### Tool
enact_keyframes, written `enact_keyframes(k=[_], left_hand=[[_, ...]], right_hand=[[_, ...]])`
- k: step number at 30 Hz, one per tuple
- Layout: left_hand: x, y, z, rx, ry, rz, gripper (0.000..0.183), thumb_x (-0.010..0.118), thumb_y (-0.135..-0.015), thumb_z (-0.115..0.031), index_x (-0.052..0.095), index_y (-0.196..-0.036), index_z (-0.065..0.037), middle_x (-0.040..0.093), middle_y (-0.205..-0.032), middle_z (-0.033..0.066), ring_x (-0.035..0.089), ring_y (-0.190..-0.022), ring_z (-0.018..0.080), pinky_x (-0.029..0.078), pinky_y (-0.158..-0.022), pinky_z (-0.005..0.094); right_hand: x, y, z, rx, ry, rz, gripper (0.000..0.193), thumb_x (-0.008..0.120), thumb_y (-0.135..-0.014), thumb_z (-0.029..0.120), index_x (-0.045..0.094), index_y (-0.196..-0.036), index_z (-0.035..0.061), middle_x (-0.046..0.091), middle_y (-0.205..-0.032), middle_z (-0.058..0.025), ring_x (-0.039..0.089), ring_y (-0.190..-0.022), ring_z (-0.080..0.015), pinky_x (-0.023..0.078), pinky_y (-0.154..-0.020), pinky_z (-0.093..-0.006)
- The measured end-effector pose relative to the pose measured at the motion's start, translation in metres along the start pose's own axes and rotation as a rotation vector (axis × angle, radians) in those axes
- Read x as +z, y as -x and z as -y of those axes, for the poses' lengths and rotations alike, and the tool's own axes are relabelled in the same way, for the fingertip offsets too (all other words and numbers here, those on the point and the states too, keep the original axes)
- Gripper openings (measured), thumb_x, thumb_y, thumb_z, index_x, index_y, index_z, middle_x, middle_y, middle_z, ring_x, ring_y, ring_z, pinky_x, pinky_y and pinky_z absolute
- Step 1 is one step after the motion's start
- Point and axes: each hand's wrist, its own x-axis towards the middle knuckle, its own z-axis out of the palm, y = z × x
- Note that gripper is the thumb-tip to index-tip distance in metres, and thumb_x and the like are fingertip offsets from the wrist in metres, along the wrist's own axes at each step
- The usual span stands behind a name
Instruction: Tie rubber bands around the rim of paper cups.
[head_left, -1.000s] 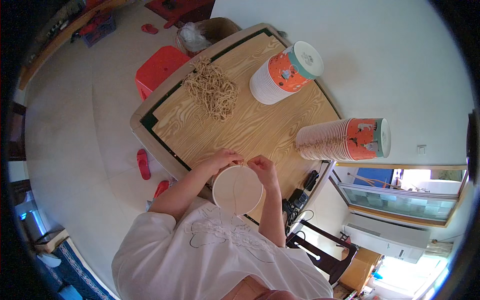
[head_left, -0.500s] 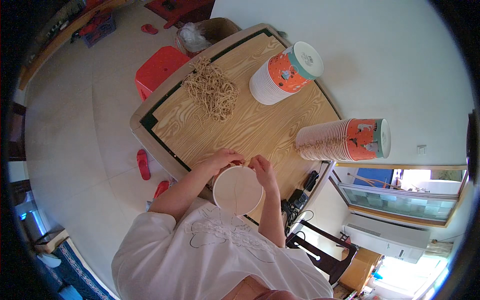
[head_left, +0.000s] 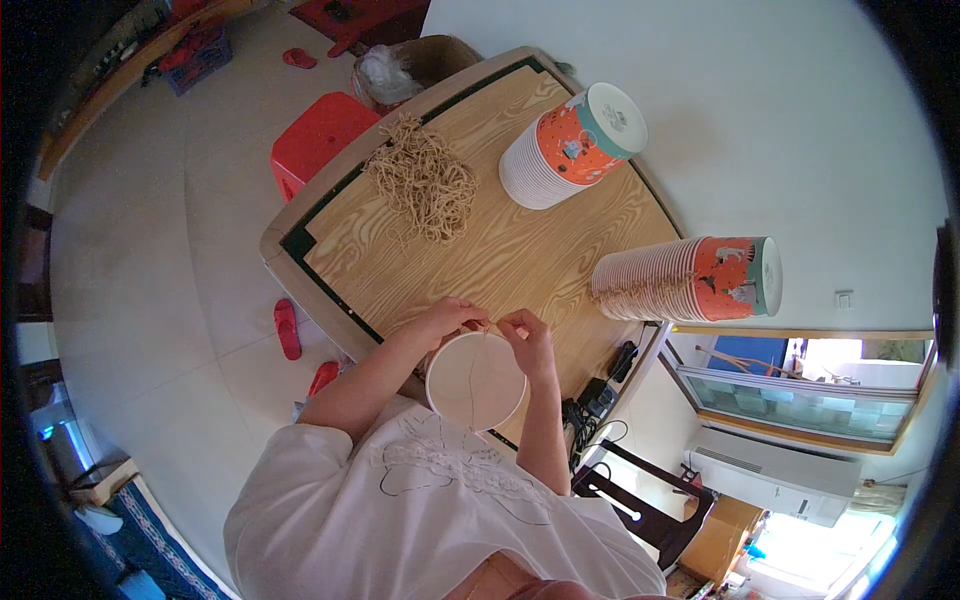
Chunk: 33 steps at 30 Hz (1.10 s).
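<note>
A white-mouthed paper bucket (head_left: pixel 476 385) rests against my body at the table's near edge, its round opening toward me. My left hand (head_left: pixel 452 316) is closed at the far rim, thumb and fingers pinching thin twine. Close beside it, my right hand (head_left: pixel 528 338) also pinches the twine, its fingertips near the left ones. One strand of tan twine (head_left: pixel 472 385) hangs from the fingers across the bucket's opening. The bucket's outer wall is mostly hidden by its mouth and my hands.
On the wood-grain table (head_left: pixel 490 255) lies a tangled heap of tan twine (head_left: pixel 425 182). Two stacks of orange-and-white paper buckets stand on the right, a far stack (head_left: pixel 570 150) and a nearer stack (head_left: pixel 690 280) with twine along it. A red stool (head_left: pixel 325 140) stands left; black cables (head_left: pixel 580 415) lie right.
My right hand's fingers have shifted slightly at the rim, and the hanging strand has moved a little. The bucket and my left hand stay nearly in place.
</note>
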Motion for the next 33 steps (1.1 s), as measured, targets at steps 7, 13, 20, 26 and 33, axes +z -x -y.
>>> enact_keyframes(k=[7,13,20,26,33], left_hand=[[-0.002,-0.007,0.009,0.029,-0.017,-0.034,0.017,0.057,-0.079,-0.020,0.063,-0.077,-0.004,0.060,-0.066,0.0030,0.053,-0.053,0.0086,0.041,-0.045,0.0200],[-0.007,-0.007,0.011,-0.009,0.056,0.016,0.015,0.061,-0.077,-0.020,0.063,-0.078,-0.005,0.058,-0.069,0.0025,0.052,-0.058,0.0086,0.040,-0.050,0.0221],[-0.009,-0.004,0.011,-0.008,0.211,-0.016,0.008,0.063,-0.075,-0.014,0.063,-0.078,-0.006,0.058,-0.067,0.0005,0.050,-0.055,0.0077,0.040,-0.048,0.0214],[-0.010,-0.005,0.013,-0.005,0.143,-0.010,0.013,0.065,-0.074,-0.014,0.062,-0.083,-0.006,0.058,-0.068,0.0017,0.051,-0.055,0.0081,0.041,-0.046,0.0213],[-0.007,-0.003,0.013,0.082,-0.070,-0.043,0.016,0.065,-0.072,-0.015,0.063,-0.084,-0.005,0.059,-0.071,0.0020,0.052,-0.059,0.0095,0.043,-0.053,0.0245]], right_hand=[[0.018,0.004,0.014,-0.143,0.167,-0.203,0.008,0.065,-0.069,0.004,0.061,-0.074,0.0008,0.060,-0.071,-0.0064,0.057,-0.070,-0.0150,0.044,-0.065,-0.0259],[0.021,0.004,0.013,-0.300,0.276,-0.269,0.010,0.068,-0.065,0.003,0.062,-0.073,0.0020,0.060,-0.073,-0.0089,0.057,-0.070,-0.0220,0.045,-0.065,-0.0291],[0.020,0.007,0.015,-0.364,0.308,-0.220,0.012,0.064,-0.069,0.001,0.065,-0.080,0.0038,0.062,-0.081,-0.0102,0.058,-0.078,-0.0236,0.045,-0.070,-0.0306],[0.016,0.008,0.007,-0.220,0.123,-0.109,0.014,0.061,-0.074,0.003,0.063,-0.087,0.0022,0.062,-0.086,-0.0099,0.058,-0.083,-0.0196,0.045,-0.073,-0.0265],[0.016,0.000,-0.010,0.044,-0.025,0.029,0.012,0.059,-0.079,0.009,0.062,-0.086,-0.0003,0.062,-0.081,-0.0060,0.057,-0.078,-0.0110,0.044,-0.071,-0.0236]])
